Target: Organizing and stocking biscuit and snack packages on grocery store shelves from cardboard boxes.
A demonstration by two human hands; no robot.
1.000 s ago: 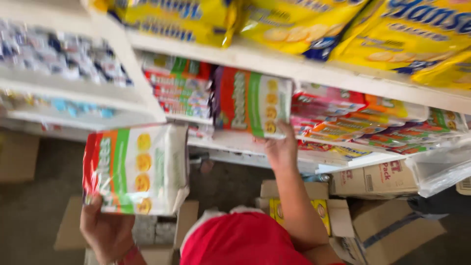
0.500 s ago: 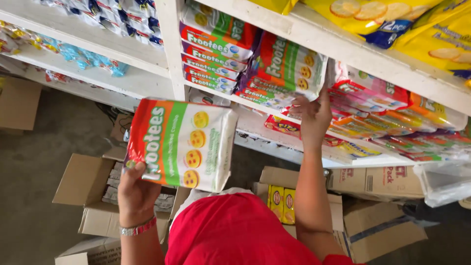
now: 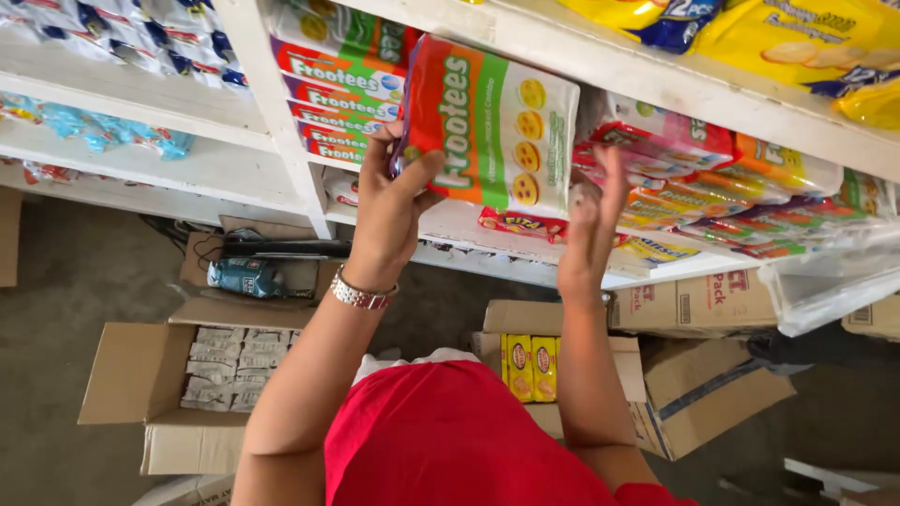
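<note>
One view only, from my head camera. My left hand (image 3: 389, 201) holds the biscuit pack (image 3: 492, 126) upright by its left edge, fingers closed round it, in front of the white shelf (image 3: 469, 225). My right hand (image 3: 591, 220) is open beside the pack's lower right corner, holding nothing. Held by one edge, I judge the pack could tip, or knock the stacked packs (image 3: 333, 89) left of it.

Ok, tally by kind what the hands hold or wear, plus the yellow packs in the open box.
biscuit pack in left hand: 1
bracelet: 1
yellow packs in cardboard box: 2
Total: 4
</note>
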